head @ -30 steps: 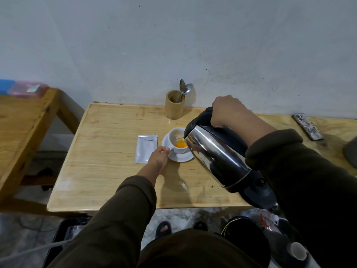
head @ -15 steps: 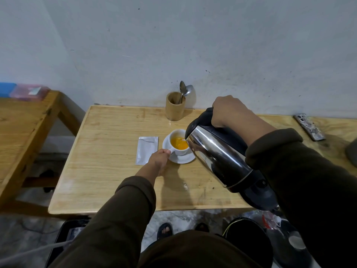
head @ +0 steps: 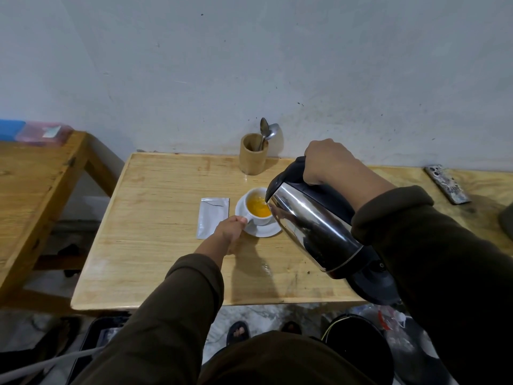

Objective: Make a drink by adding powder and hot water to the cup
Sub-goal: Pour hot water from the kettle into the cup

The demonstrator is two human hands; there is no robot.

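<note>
The right hand (head: 324, 159) is wrapped tight around the black handle of a shiny metal kettle (head: 313, 229). The kettle is tipped down, and its front edge hangs over the white cup (head: 256, 208), which sits just below and in front of that hand. The cup stands on a white saucer (head: 262, 232), and it holds orange-yellow drink with small bubbles. The stream of water is hidden behind the kettle, so I cannot tell if water is falling. The left hand (head: 231, 227) is closed at the cup's handle, on the near side of the cup, and its fingers touch the rim of the saucer too. Just beside the left hand, on its outer side, a flat silver packet (head: 212, 216) lies on the wooden table (head: 155, 245). Its top looks torn. Beyond both hands, by the wall, a wooden holder (head: 252, 157) stands with two spoons (head: 268, 132) in it. Far out past the right hand, a phone (head: 447, 184) lies flat on the table.
</note>
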